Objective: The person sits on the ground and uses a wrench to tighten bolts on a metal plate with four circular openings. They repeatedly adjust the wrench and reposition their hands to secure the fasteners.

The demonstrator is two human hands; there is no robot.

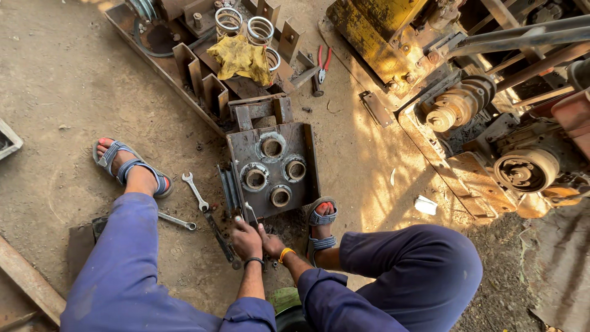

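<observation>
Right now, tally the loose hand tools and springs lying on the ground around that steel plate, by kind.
Spanners: 2, an open-ended spanner and a ring spanner
Red-handled pliers: 1
Coil springs: 3, namely left spring, middle spring and a third spring half under the yellow cloth
Total: 6

My single head-worn camera looks steeply down from above the seated person. It frames the dirt floor (pixel 61 80) closely, knees at the lower edge.
</observation>
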